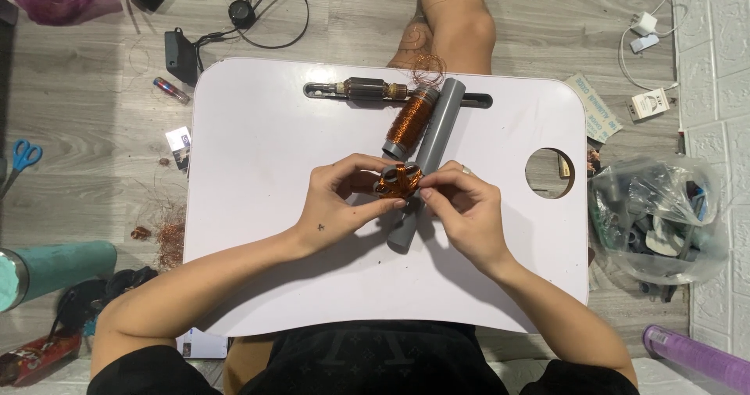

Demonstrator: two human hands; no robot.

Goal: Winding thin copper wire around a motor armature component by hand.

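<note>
A: What is the biggest thing there?

B: A white rounded lap table (258, 231) with a round hole at three o'clock. On it a long grey plastic pipe (430, 153) lies slanting from one o'clock down to six.

A: And beside it?

B: Touching the pipe on its nine o'clock side, a spool wound with copper wire (408, 121). At twelve o'clock a dark motor armature with a steel shaft (367, 90) lies flat.

A: The hands?

B: Both meet at the table's centre, over the pipe. The left hand (336, 203) and right hand (465, 207) pinch a small copper-wound coil on a dark grey core (400, 180) between them, fingertips closed on it from nine and three o'clock.

A: How does the coil look?

B: Bright orange wire, wrapped in crossing bundles, with the grey frame showing through. It is held just above the pipe; whether it touches, I cannot tell.
</note>
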